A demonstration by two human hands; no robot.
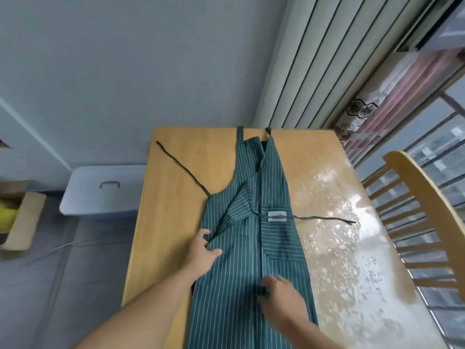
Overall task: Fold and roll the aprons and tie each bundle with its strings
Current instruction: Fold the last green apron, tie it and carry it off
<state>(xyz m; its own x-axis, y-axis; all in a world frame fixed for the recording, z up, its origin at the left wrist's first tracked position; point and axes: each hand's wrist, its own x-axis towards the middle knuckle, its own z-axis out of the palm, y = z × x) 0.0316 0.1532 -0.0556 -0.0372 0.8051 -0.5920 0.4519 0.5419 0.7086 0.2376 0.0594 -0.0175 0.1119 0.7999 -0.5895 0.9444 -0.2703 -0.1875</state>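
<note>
A green apron with thin white stripes (241,248) lies lengthwise on the wooden table (181,157), its right side folded over toward the middle. One dark waist string (181,167) trails to the far left of the table; the other string (324,219) lies across the fold and out to the right. The neck strap (240,133) hangs over the far edge. My left hand (201,250) grips the apron's left edge, thumb on top of the cloth. My right hand (279,290) presses on the folded edge near the middle, fingers bent; it is blurred.
A wooden chair (422,222) stands at the table's right side by the window. A grey lidded storage box (100,190) sits on the floor to the left, with a cardboard box (20,217) beyond it. Curtains (327,59) hang behind the table.
</note>
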